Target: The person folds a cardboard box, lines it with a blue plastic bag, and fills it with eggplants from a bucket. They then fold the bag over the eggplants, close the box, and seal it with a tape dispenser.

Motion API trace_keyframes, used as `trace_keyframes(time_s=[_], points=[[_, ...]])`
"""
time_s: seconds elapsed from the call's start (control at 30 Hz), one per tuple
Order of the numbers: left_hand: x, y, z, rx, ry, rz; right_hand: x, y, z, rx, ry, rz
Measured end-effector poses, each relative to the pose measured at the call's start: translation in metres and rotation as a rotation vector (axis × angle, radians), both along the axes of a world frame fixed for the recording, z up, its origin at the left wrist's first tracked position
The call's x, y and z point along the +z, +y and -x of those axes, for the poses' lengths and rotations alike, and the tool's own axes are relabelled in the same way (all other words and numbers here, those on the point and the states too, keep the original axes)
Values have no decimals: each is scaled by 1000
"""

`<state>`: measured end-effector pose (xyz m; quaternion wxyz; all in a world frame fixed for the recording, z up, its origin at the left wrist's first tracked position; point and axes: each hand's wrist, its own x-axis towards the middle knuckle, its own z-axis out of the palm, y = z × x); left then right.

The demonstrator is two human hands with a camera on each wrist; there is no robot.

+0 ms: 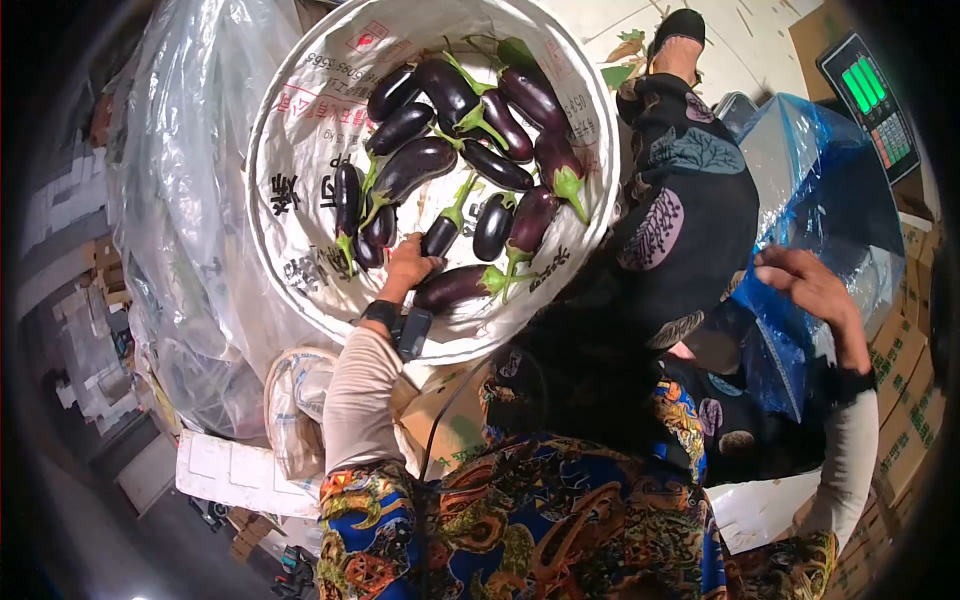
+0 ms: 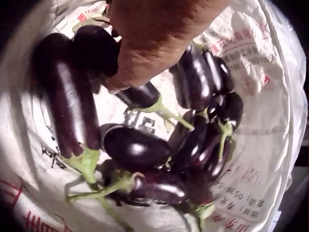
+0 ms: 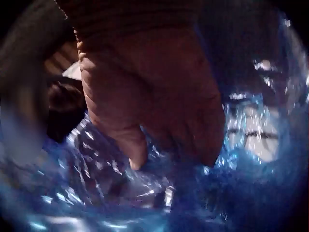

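A round white basket [image 1: 262,240] with a printed sack lining holds several dark purple eggplants with green stems. My left hand [image 1: 410,265] reaches in over the near rim and grips a small eggplant [image 1: 438,238], its stem pointing away from me. In the left wrist view, the thumb lies against that eggplant [image 2: 142,95], while the other fingers are mostly hidden. A larger eggplant [image 1: 455,288] lies just right of this hand. At the right, my right hand [image 1: 808,288] pinches a blue plastic bag [image 1: 780,345]; in the right wrist view its fingertips sink into the crinkled film [image 3: 193,193].
A digital scale display [image 1: 866,88] with lit green digits stands at the upper right. Clear plastic sheeting [image 1: 190,200] is heaped left of the basket. Cardboard boxes [image 1: 905,370] line the right edge. A patterned trouser leg [image 1: 680,190] runs between basket and bag.
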<state>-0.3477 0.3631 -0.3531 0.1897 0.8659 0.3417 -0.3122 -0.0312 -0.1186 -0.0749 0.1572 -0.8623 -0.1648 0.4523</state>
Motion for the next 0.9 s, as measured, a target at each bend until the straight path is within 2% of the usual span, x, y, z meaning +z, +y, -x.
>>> trace_keyframes(time_s=[0.03,0.07,0.13,0.2,0.27,0.37,0.47,0.5,0.53,0.6,0.67,0.73,0.8,0.83,0.87,0.9], points=[[-4,-7,-3,18,-40,7,-30,-3,-6,178,-149,60],[-10,-12,-4,33,-79,15,-72,-14,-20,388,-36,83],[-13,-26,-13,59,-85,-72,-135,-23,-25,538,36,125],[1,-34,-26,84,-30,-158,-172,-28,-14,585,44,142],[7,-33,-24,71,-63,-124,-186,-33,-3,612,23,138],[28,-36,-30,92,-193,-109,-177,-39,-1,683,-61,119],[64,-31,-43,263,-644,172,-127,-32,-15,778,-222,103],[111,-49,-66,327,-703,196,-103,-28,-21,740,-240,119],[138,-60,-80,175,-754,128,-77,-20,-28,653,-228,138],[181,-78,-107,-129,-851,-16,-26,0,-39,306,-92,128],[233,-118,-155,-120,-1126,2,13,7,-34,-220,191,-259],[247,-161,-194,3,-1544,313,36,15,-20,-323,263,-608],[264,-193,-227,-285,-1644,455,49,44,7,-587,453,-945],[273,-214,-243,-407,-1692,539,46,45,6,-589,655,-1137],[281,-242,-254,-473,-1763,623,42,36,3,-747,684,-1219],[293,-264,-255,-579,-1681,599,38,27,1,-898,705,-1308]])
